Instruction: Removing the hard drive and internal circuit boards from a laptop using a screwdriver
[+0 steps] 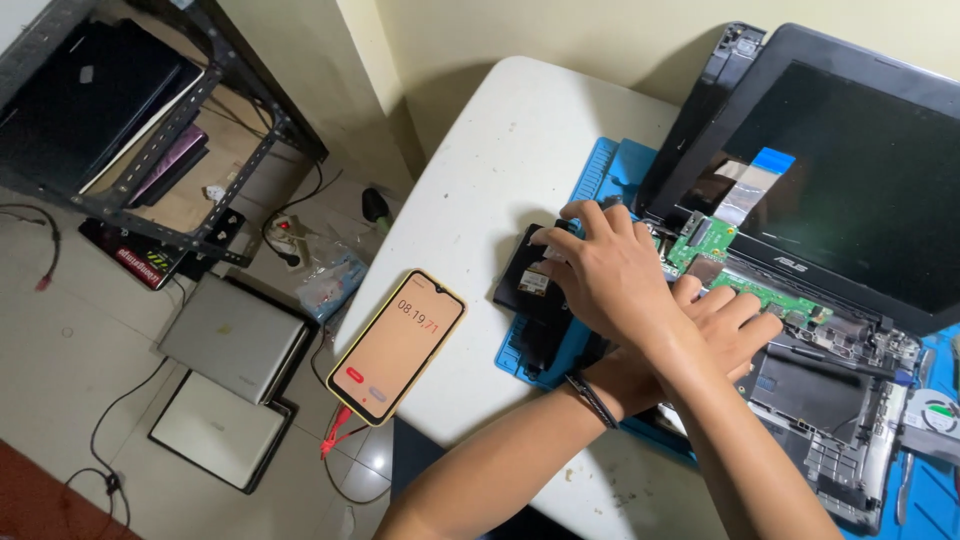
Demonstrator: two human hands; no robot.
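My arms are crossed over an opened black laptop [850, 190] whose insides are bare. My right hand [600, 268] reaches left across the other arm and grips a flat black part [525, 285] that lies on the blue work mat [600, 175] at the laptop's left edge. My left hand [728, 328], with a dark band at its wrist, lies under the right forearm. Its fingers are stretched flat against the green circuit board [775, 295] inside the laptop base. The palm of the left hand is hidden.
A phone [397, 345] with an orange screen lies on the white table [500, 130] near its left edge. A small fan [935, 415] sits at the far right. On the floor are closed laptops [235, 340], cables and a metal shelf [130, 110].
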